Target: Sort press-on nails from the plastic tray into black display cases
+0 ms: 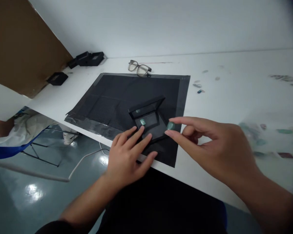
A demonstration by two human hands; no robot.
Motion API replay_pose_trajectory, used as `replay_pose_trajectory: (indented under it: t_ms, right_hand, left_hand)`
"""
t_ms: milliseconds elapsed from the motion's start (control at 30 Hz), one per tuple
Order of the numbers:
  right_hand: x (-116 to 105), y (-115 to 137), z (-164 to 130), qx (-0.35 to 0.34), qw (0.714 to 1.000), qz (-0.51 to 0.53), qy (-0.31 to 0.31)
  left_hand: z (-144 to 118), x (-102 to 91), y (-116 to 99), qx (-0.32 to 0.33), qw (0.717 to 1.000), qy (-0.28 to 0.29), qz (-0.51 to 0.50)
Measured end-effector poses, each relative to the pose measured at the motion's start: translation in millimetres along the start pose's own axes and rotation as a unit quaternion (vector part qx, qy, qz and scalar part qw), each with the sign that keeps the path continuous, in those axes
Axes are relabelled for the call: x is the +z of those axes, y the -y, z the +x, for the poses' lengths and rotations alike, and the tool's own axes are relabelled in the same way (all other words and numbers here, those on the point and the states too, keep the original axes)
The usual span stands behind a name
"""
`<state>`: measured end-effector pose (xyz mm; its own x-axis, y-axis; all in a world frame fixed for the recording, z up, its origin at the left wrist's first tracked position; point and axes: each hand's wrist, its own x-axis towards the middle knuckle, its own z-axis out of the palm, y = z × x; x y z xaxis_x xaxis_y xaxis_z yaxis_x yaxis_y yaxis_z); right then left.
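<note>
Between the thumb and forefinger of my right hand point(210, 139) is a green polished stone point(171, 125), just off the right side of an opened black case point(146, 105). The case lies on a black mat point(107, 97) with its lid tilted up at the back. A second green stone point(142, 122) sits inside at its left, faintly mirrored in the lid. My left hand point(129, 152) rests at the case's front edge with fingers spread, the fingertips close to that second stone. Whether they touch it I cannot tell.
Eyeglasses point(139, 68) lie behind the mat. Several small stones point(197, 85) are scattered to its right, and a blurred clear bag point(278, 136) with coloured pieces lies further right. Black boxes point(90, 59) stand at the back left. A seated person's arm point(2, 127) shows at far left.
</note>
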<state>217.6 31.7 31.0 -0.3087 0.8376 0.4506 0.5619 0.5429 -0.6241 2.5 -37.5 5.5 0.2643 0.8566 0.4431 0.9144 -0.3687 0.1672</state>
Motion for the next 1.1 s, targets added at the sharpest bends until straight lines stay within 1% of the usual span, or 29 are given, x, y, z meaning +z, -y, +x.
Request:
replay_pose_trajectory:
  t_ms: [100,167,233,300,467,567,633,733,833,933,1033,1100]
  right_hand:
    - [7,-8,0,-0.004,0.997,-0.065,0.048]
    - [10,-11,1,0.007,0.991,-0.108,0.075]
    - [11,-13,1,0.024,0.986,-0.134,0.097]
    - [10,-13,2,0.028,0.983,-0.144,0.114]
    - [1,-14,2,0.016,0.984,-0.105,0.142]
    - [0,-14,1,0.007,0.985,-0.095,0.141]
    - [1,-13,2,0.014,0.984,-0.106,0.142]
    - [3,-10,3,0.057,0.977,-0.133,0.155]
    - [7,-7,5,0.098,0.970,-0.156,0.156]
    - [13,-5,6,0.105,0.968,-0.181,0.141]
    - [20,-4,8,0.099,0.969,-0.195,0.114]
    - [22,-3,9,0.101,0.971,-0.188,0.108]
  left_hand:
    - [-7,-1.6,-21,0.000,0.999,-0.007,-0.047]
    - [-7,-2.9,-25,0.013,0.996,-0.019,-0.085]
    - [-3,-3.6,-22,0.024,0.993,-0.034,-0.109]
    - [2,-3.8,-14,0.042,0.992,-0.042,-0.108]
    - [16,-2.6,8,0.094,0.992,-0.054,-0.063]
    - [22,1.2,17,0.111,0.991,-0.056,-0.058]
    - [23,4.8,20,0.104,0.993,-0.037,-0.051]
    - [23,9.2,20,0.077,0.996,-0.004,-0.048]
    - [22,11.4,17,0.058,0.997,-0.011,-0.048]
    - [22,12.0,16,0.052,0.997,-0.018,-0.053]
    - [23,12.0,17,0.067,0.996,-0.009,-0.051]
    - [23,12.1,19,0.080,0.996,0.002,-0.044]
